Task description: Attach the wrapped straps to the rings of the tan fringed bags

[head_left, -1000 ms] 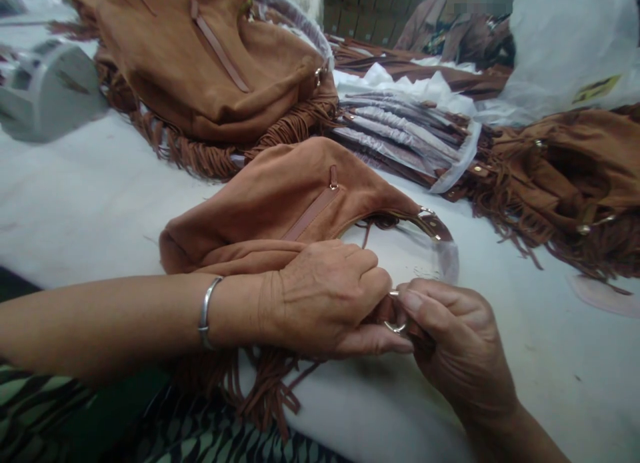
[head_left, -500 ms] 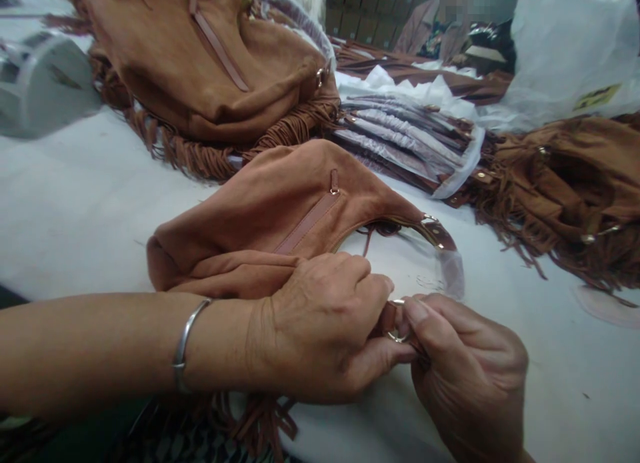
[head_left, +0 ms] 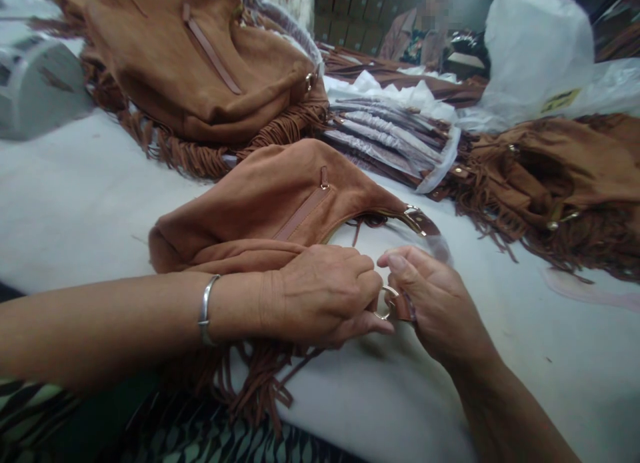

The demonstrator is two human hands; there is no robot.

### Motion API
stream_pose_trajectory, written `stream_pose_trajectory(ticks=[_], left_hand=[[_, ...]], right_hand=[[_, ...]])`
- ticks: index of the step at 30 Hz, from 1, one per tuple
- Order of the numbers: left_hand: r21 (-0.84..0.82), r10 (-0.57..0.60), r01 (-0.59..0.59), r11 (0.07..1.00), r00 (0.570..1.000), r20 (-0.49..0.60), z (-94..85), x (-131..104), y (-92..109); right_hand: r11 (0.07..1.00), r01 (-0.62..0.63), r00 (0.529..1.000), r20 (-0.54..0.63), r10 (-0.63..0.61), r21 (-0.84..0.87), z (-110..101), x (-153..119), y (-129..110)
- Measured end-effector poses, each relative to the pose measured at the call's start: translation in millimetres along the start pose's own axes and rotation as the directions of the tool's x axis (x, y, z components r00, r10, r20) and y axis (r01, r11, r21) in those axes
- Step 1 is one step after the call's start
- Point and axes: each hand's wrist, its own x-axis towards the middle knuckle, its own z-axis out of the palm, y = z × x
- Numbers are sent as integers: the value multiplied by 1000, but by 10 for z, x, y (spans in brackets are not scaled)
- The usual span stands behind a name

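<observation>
A brown suede handbag [head_left: 250,203] with a slanted zip pocket [head_left: 303,213] and fringe [head_left: 265,386] lies on the white table. My left hand [head_left: 325,293] is closed around the bag's near end, beside a gold metal ring [head_left: 385,303]. Fingers of my right hand [head_left: 437,306] pinch a short brown leather strap [head_left: 403,308] that is looped at the ring. Behind my right hand, the far strap end with gold hardware [head_left: 416,219] curves down under clear wrapping. The left fingertips are partly hidden.
A larger fringed brown bag [head_left: 200,63] lies at the back left, near a grey tape dispenser-like object [head_left: 43,86]. Plastic-wrapped straps [head_left: 390,136] lie behind. More fringed bags [head_left: 575,176] are at right, beneath a white plastic bag [head_left: 540,49]. A person [head_left: 413,36] is across the table.
My right hand has shifted its hold; the strap now shows to the right of the ring, between ring and fingers. The whole view has moved slightly.
</observation>
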Motion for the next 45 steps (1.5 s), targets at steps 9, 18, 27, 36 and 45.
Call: stream_pose_trajectory(ticks=[9, 18, 27, 36, 45], left_hand=[[-50, 184, -180, 982, 979, 88, 6, 37, -89], [-37, 176, -172, 984, 976, 127, 23, 70, -93], [38, 135, -147, 988, 965, 225, -61, 123, -22], [179, 192, -218, 959, 970, 151, 32, 80, -26], [278, -8, 16, 960, 999, -31, 79, 8, 58]], right_hand=[[999, -27, 994, 106, 31, -33, 22, 29, 47], [1000, -21, 998, -53, 22, 19, 141, 109, 41], [994, -107, 992, 75, 104, 38, 76, 158, -20], [937, -250, 967, 115, 228, 243, 67, 131, 23], [862, -331, 942, 85, 324, 383, 81, 217, 53]])
